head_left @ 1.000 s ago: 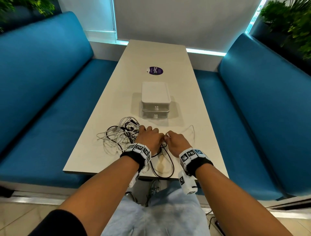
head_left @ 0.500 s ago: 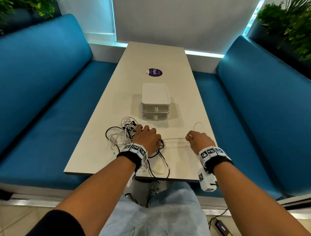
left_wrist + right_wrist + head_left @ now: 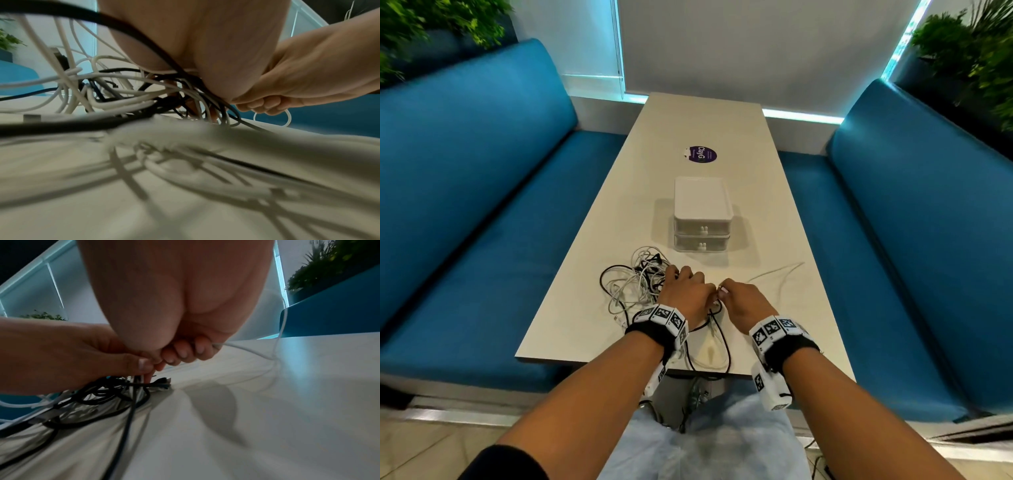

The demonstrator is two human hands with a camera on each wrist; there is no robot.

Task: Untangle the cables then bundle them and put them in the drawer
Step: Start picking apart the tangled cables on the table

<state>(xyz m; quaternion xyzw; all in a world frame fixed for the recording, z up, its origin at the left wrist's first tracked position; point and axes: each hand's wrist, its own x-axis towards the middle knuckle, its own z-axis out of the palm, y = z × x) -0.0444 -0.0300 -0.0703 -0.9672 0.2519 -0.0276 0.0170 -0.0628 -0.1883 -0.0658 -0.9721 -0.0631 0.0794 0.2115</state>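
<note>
A tangle of black and white cables (image 3: 635, 284) lies on the beige table (image 3: 722, 126) near its front edge. My left hand (image 3: 686, 290) rests on the tangle's right side with its fingers curled down into the cables (image 3: 123, 100). Right beside it, my right hand (image 3: 736, 298) has its fingers curled round a thin white cable (image 3: 221, 344). The freed length of that white cable (image 3: 774, 272) trails slack to the right across the table. The two hands touch at the fingertips. Behind the tangle stands a white two-drawer unit (image 3: 702, 205) with both drawers closed.
A purple round sticker (image 3: 700, 155) sits on the table beyond the drawers. Blue benches (image 3: 482, 205) run along both sides. A black cable loop (image 3: 722, 349) reaches the table's front edge.
My right hand had pulled the white cable taut to the right, then came back left to meet the left hand. The pulled-out cable now lies slack on the right.
</note>
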